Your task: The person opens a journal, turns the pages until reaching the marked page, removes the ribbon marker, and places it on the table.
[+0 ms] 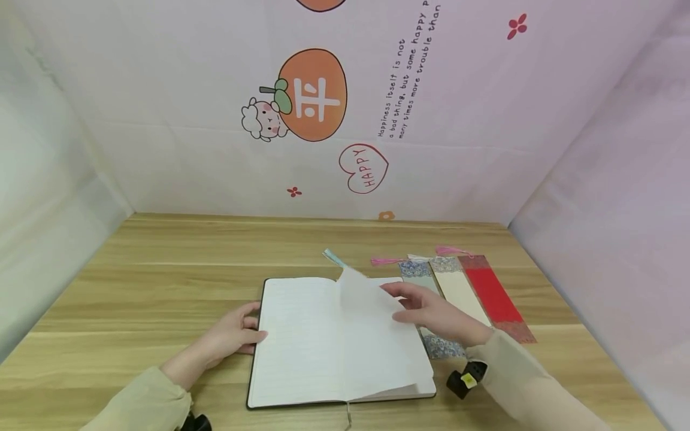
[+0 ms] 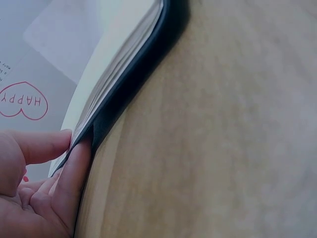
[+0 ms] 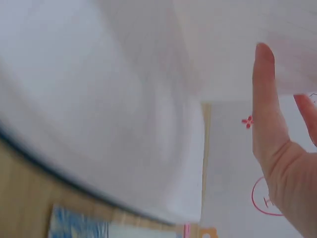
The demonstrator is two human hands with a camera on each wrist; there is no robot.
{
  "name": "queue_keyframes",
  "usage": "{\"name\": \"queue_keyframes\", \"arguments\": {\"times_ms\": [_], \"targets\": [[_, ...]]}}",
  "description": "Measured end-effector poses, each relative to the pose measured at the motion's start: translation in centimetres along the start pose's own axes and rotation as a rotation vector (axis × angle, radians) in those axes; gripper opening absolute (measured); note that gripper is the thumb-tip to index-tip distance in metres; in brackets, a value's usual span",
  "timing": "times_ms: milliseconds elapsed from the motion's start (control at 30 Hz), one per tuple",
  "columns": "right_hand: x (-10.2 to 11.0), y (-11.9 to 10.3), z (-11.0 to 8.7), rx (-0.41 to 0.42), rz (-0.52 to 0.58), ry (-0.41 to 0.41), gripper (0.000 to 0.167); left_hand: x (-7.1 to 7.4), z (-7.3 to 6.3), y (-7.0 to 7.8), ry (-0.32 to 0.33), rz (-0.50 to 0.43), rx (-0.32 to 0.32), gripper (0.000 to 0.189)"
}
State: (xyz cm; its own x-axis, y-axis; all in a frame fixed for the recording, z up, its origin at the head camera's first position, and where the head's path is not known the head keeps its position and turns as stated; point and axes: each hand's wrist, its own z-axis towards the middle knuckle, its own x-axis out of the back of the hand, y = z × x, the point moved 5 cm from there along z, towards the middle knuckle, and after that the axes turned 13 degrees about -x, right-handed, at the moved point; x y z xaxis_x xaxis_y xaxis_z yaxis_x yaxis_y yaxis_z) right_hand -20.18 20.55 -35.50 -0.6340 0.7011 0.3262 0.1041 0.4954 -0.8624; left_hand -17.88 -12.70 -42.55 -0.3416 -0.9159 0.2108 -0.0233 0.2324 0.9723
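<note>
An open notebook [image 1: 299,341] with a dark cover lies on the wooden table. My left hand [image 1: 234,335] grips its left edge, thumb on the page and fingers at the cover's side, as the left wrist view also shows. A loose-standing page [image 1: 372,341] is partly raised on the right half, its top corner bent up. My right hand [image 1: 431,308] is at that page's right side, fingers spread and fairly straight, the fingertips touching or close to the paper. From the notebook's top edge a light blue tassel [image 1: 334,258] sticks out; what it hangs from is hidden.
Right of the notebook lie three bookmarks: a pale green one with blue pattern [image 1: 417,269], partly covered, a cream one [image 1: 458,287] and a red one [image 1: 493,293], with tassels at their tops. A ribbon [image 1: 348,413] hangs from the notebook's lower edge. Printed cloth [image 1: 215,167] walls the table.
</note>
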Motion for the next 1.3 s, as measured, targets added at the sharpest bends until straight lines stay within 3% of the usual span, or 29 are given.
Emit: {"name": "queue_keyframes", "arguments": {"times_ms": [100, 200, 267, 500, 700, 800, 967, 1133, 1300], "targets": [[-0.7, -0.4, 0.0, 0.006, 0.186, -0.046, 0.061, 0.0, 0.1, -0.1, -0.005, 0.003, 0.000, 0.074], [-1.7, -1.0, 0.1, 0.012, 0.187, -0.046, 0.060, 0.1, 0.1, -0.1, -0.014, 0.008, -0.004, 0.075], [-2.7, -1.4, 0.3, 0.018, 0.112, -0.056, 0.059, 0.1, 0.1, -0.1, -0.017, 0.009, -0.006, 0.075], [-7.2, -2.0, 1.4, 0.096, -0.429, -0.038, 0.050, 0.1, 0.3, -0.1, -0.029, -0.014, -0.021, 0.075], [-9.5, -2.3, 1.6, 0.021, -0.706, -0.060, 0.053, 0.1, 0.3, -0.2, -0.057, -0.057, -0.046, 0.072], [-10.0, -2.4, 1.7, -0.002, -0.801, -0.053, 0.052, 0.2, 0.2, -0.4, -0.057, -0.086, -0.038, 0.066], [-10.6, -2.7, 1.6, -0.010, -0.881, -0.042, 0.052, 0.4, 0.2, -0.9, 0.007, -0.091, 0.029, 0.059], [-10.7, -2.9, 1.5, -0.004, -0.917, -0.040, 0.053, 0.4, 0.0, -0.5, -0.021, -0.023, 0.004, 0.074], [-9.8, -2.9, 1.8, 0.027, -0.916, -0.051, 0.055, 0.2, 0.2, -0.3, -0.049, -0.028, -0.029, 0.076]]}}
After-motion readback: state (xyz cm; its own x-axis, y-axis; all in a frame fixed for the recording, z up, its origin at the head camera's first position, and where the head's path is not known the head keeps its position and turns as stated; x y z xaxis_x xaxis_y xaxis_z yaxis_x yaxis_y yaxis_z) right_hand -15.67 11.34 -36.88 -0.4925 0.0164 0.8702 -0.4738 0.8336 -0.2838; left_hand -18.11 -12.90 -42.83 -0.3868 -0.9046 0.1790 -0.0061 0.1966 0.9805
